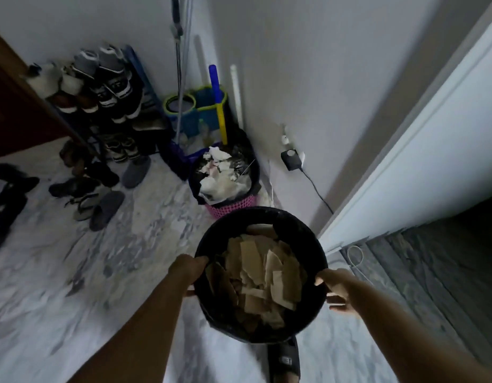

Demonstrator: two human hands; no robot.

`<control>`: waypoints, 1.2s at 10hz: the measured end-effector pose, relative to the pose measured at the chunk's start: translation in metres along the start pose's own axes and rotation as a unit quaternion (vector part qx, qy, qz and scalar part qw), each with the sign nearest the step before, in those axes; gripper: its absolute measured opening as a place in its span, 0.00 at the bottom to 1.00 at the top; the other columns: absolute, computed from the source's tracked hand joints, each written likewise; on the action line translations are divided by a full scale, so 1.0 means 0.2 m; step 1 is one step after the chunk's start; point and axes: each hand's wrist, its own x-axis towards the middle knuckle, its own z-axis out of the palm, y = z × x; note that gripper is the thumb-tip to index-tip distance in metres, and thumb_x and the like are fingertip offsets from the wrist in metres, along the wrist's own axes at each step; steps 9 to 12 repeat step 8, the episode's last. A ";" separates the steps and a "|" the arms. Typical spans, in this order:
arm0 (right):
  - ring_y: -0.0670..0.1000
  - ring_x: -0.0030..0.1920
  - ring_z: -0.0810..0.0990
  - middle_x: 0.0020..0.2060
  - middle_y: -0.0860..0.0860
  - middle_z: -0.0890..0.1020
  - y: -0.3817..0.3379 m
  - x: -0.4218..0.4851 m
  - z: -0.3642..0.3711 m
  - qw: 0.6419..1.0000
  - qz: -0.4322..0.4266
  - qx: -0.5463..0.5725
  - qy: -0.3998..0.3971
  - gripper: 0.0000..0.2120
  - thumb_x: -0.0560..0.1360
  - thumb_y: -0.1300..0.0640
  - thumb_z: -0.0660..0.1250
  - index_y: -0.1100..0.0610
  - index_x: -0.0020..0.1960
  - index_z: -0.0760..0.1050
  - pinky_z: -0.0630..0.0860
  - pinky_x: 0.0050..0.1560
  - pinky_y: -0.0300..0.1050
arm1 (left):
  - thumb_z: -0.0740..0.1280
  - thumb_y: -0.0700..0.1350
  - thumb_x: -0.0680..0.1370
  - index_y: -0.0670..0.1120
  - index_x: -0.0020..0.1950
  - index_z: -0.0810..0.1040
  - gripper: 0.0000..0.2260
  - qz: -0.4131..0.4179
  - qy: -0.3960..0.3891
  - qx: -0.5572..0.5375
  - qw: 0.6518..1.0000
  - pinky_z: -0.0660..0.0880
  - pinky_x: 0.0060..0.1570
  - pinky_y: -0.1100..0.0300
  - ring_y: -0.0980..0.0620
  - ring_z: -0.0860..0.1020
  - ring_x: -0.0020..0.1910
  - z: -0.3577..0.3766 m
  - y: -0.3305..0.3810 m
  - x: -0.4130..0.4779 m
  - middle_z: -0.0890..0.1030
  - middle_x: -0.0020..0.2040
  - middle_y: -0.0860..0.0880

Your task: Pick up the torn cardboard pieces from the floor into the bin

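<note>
Left grip (188, 272): closed on the near-left rim of the black bin (267, 215), thumb over the edge and fingers curled underneath.
Right grip (336, 286): holds the opposite rim the same way, thumb on top and fingers below, so you carry the bin between both hands.
Black bin: lifted off the floor (73, 286) and held in front of you, mouth up and tipped slightly towards you.
Cardboard pieces (261, 272): the torn brown strips lie heaped inside the bin, well below the rim; none hangs over the edge.
Floor: no loose cardboard shows on the marble in view, though the frame is dim and soft.
Step in hand: judging by this, the gathering looks finished and you are carrying the loaded bin.
Next move: keep both rims level so the light strips do not slide out, then set the bin down flat, probably near the pink basket (233, 207) ahead, which is lined in black and already full of white rubbish.
Around: a mop bucket (195, 106) and a shoe rack (112, 87) stand by the far wall, and your sandalled foot (285, 357) is directly beneath the bin.
</note>
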 end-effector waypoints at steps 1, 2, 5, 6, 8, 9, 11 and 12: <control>0.54 0.45 0.80 0.47 0.57 0.81 -0.14 0.45 0.04 1.000 0.003 -0.017 -0.007 0.06 0.74 0.66 0.63 0.61 0.49 0.76 0.75 0.52 0.49 | 0.69 0.47 0.76 0.37 0.56 0.76 0.15 -0.017 0.010 0.009 1.000 0.81 0.51 0.45 0.40 0.79 0.51 0.15 0.07 0.42 0.80 0.52 0.38; 0.55 0.47 0.81 0.49 0.56 0.81 -0.22 0.79 0.09 1.000 0.005 -0.013 -0.020 0.08 0.76 0.63 0.64 0.61 0.55 0.76 0.74 0.56 0.52 | 0.69 0.48 0.75 0.37 0.60 0.75 0.18 -0.030 0.002 0.010 0.999 0.81 0.51 0.46 0.41 0.79 0.51 0.27 0.10 0.74 0.79 0.53 0.39; 0.60 0.62 0.75 0.64 0.57 0.74 -0.30 1.28 0.21 0.999 0.026 0.016 -0.038 0.25 0.75 0.52 0.69 0.58 0.69 0.68 0.75 0.56 0.53 | 0.70 0.53 0.76 0.36 0.70 0.69 0.30 -0.033 -0.033 -0.024 0.999 0.78 0.47 0.55 0.43 0.76 0.50 0.55 0.11 1.16 0.77 0.63 0.39; 0.59 0.62 0.75 0.65 0.57 0.74 -0.27 1.29 0.25 0.999 0.012 -0.019 -0.040 0.28 0.75 0.51 0.69 0.57 0.72 0.67 0.75 0.57 0.54 | 0.71 0.54 0.74 0.38 0.70 0.71 0.30 -0.041 -0.015 -0.031 0.999 0.79 0.52 0.53 0.43 0.78 0.52 0.57 0.07 1.17 0.78 0.62 0.40; 0.57 0.58 0.75 0.64 0.56 0.76 -0.25 1.04 0.22 0.976 -0.136 -0.171 0.003 0.28 0.75 0.52 0.68 0.54 0.73 0.67 0.70 0.53 0.45 | 0.71 0.54 0.73 0.45 0.66 0.74 0.25 0.070 -0.016 -0.001 0.997 0.76 0.62 0.44 0.40 0.78 0.58 0.52 0.08 0.96 0.78 0.56 0.44; 0.57 0.58 0.75 0.64 0.56 0.76 -0.25 1.04 0.22 0.976 -0.136 -0.171 0.003 0.28 0.75 0.52 0.68 0.54 0.73 0.67 0.70 0.53 0.45 | 0.71 0.54 0.73 0.45 0.66 0.74 0.25 0.070 -0.016 -0.001 0.997 0.76 0.62 0.44 0.40 0.78 0.58 0.52 0.08 0.96 0.78 0.56 0.44; 0.57 0.58 0.75 0.64 0.56 0.76 -0.25 1.04 0.22 0.976 -0.136 -0.171 0.003 0.28 0.75 0.52 0.68 0.54 0.73 0.67 0.70 0.53 0.45 | 0.71 0.54 0.73 0.45 0.66 0.74 0.25 0.070 -0.016 -0.001 0.997 0.76 0.62 0.44 0.40 0.78 0.58 0.52 0.08 0.96 0.78 0.56 0.44; 0.57 0.58 0.75 0.64 0.56 0.76 -0.25 1.04 0.22 0.976 -0.136 -0.171 0.003 0.28 0.75 0.52 0.68 0.54 0.73 0.67 0.70 0.53 0.45 | 0.71 0.54 0.73 0.45 0.66 0.74 0.25 0.070 -0.016 -0.001 0.997 0.76 0.62 0.44 0.40 0.78 0.58 0.52 0.08 0.96 0.78 0.56 0.44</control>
